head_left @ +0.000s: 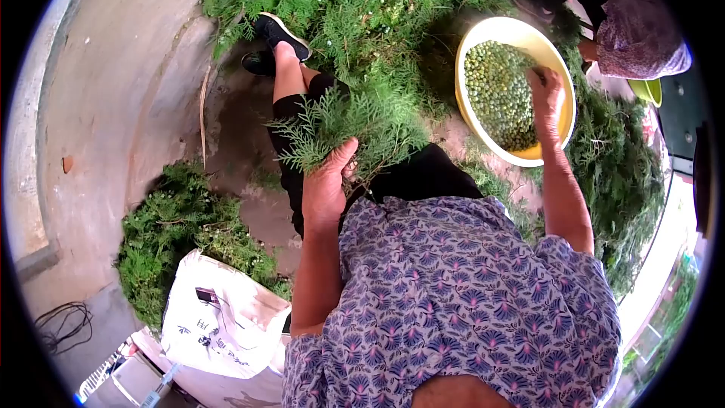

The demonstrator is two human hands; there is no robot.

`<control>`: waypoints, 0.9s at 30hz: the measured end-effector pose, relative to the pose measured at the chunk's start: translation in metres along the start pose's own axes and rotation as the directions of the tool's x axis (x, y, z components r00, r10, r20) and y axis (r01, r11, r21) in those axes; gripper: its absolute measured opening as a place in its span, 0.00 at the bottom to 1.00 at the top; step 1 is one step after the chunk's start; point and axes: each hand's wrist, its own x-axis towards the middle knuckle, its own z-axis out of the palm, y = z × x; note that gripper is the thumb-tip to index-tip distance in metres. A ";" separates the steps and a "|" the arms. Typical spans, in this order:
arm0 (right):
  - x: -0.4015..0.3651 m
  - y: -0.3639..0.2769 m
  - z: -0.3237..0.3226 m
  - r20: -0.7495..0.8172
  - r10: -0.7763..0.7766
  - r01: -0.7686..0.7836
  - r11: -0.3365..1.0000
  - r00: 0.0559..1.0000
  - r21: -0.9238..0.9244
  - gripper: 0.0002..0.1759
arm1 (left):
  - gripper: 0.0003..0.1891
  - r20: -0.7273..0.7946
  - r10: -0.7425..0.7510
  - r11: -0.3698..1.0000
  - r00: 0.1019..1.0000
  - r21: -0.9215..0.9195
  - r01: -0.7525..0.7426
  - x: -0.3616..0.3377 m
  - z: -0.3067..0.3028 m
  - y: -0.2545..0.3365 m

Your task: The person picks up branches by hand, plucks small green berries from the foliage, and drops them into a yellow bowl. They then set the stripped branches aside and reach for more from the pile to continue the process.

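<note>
The left hand (326,185) has its fingers clamped on the sprigs (359,125), which spread out beyond them. The right hand (549,102) has its fingers at the berries (495,87), inside the basin (516,32); if they are together, I cannot tell. A forearm pressing the rim could tip the basin; a loose left grip could drop the sprigs.

Basin (566,98): smooth, slightly glossy, looks plastic. Shirt (468,279): matt printed cloth. Wall (113,68): rough, matt. Sack (219,325): matt, creased.
</note>
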 end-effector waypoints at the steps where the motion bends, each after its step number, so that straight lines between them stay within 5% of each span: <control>1: 0.005 0.028 -0.006 0.001 0.013 -0.012 0.987 1.000 -0.161 0.17 | 0.09 -0.004 0.001 1.000 1.000 -0.003 -0.001 0.002 -0.002 -0.001; 2: 0.005 0.052 -0.012 -0.044 -0.088 0.065 0.925 0.995 -0.373 0.22 | 0.09 -0.010 -0.041 0.997 0.999 -0.062 0.040 0.005 -0.006 -0.004; 5: 0.006 0.113 -0.021 -0.097 0.045 -0.088 0.868 0.994 -0.488 0.22 | 0.08 -0.027 -0.145 0.971 0.989 -0.194 0.137 0.009 -0.008 -0.003; 7: 0.003 0.114 -0.012 -0.113 -0.041 -0.024 0.852 0.993 -0.523 0.15 | 0.09 -0.056 -0.103 0.949 0.993 -0.303 0.081 0.014 -0.014 -0.010; 10: -0.008 0.071 0.013 -0.158 0.020 -0.081 0.917 0.987 -0.391 0.15 | 0.11 -0.022 -0.131 0.928 0.991 -0.356 0.115 0.015 -0.013 -0.008; 11: -0.012 0.046 0.014 -0.069 -0.061 0.035 0.943 0.996 -0.332 0.13 | 0.11 -0.056 -0.135 0.935 0.989 -0.337 0.108 0.013 -0.011 -0.007; 13: -0.029 -0.012 0.027 0.100 -0.024 0.011 0.993 0.995 0.121 0.11 | 0.12 -0.007 -0.121 0.923 0.993 -0.369 0.109 0.013 -0.014 -0.008; 14: -0.043 -0.038 0.034 0.401 0.050 -0.238 0.869 0.915 0.434 0.11 | 0.12 -0.043 -0.127 0.925 0.991 -0.367 0.103 0.012 -0.013 -0.007; 15: -0.056 -0.051 0.043 0.647 -0.209 0.217 0.974 0.733 0.069 0.11 | 0.12 -0.075 -0.132 0.926 0.988 -0.366 0.096 0.012 -0.011 -0.006; 16: -0.074 -0.082 0.045 0.673 -0.414 0.299 0.910 0.612 0.288 0.10 | 0.12 -0.072 -0.130 0.926 0.989 -0.366 0.095 0.014 -0.014 -0.009; 17: -0.083 -0.126 0.028 0.706 -0.541 0.240 0.839 0.457 0.488 0.11 | 0.12 0.001 -0.142 0.892 0.990 -0.433 0.128 0.017 -0.019 -0.013; 18: -0.095 -0.158 0.021 0.817 -0.417 -0.123 0.858 0.397 0.498 0.15 | 0.12 0.077 -0.147 0.854 0.986 -0.493 0.165 0.019 -0.022 -0.015; 19: -0.108 -0.173 0.022 0.826 -0.367 -0.162 0.868 0.429 0.470 0.18 | 0.12 0.080 -0.142 0.855 0.987 -0.492 0.163 0.018 -0.019 -0.012; 20: -0.127 -0.177 0.035 0.653 -0.431 -0.131 0.765 0.623 0.630 0.19 | 0.12 0.028 -0.160 0.855 0.987 -0.496 0.152 0.015 -0.013 -0.008; 21: -0.123 -0.185 0.037 0.816 -0.368 -0.437 0.706 0.446 0.557 0.17 | 0.12 -0.025 -0.175 0.855 0.984 -0.499 0.139 0.013 -0.009 -0.007; 23: -0.126 -0.208 0.030 0.821 -0.263 -0.608 0.565 0.507 0.557 0.15 | 0.13 -0.082 -0.139 0.877 0.987 -0.474 0.084 0.011 -0.005 -0.007; 24: -0.126 -0.213 0.032 0.817 -0.270 -0.602 0.567 0.509 0.562 0.15 | 0.14 -0.138 -0.108 0.894 0.985 -0.446 0.036 0.009 -0.003 -0.008; 25: -0.127 -0.216 0.034 0.763 -0.263 -0.438 0.690 0.591 0.576 0.13 | 0.14 -0.138 -0.101 0.894 0.985 -0.447 0.029 0.006 -0.001 -0.008; 26: -0.128 -0.219 0.036 0.697 -0.271 -0.259 0.791 0.664 0.554 0.11 | 0.16 -0.099 0.068 0.953 0.993 -0.288 -0.094 0.002 0.001 -0.009; 27: -0.130 -0.219 0.042 0.696 -0.276 -0.255 0.791 0.663 0.557 0.11 | 0.18 -0.033 0.226 0.965 0.974 -0.128 -0.228 -0.001 0.004 -0.008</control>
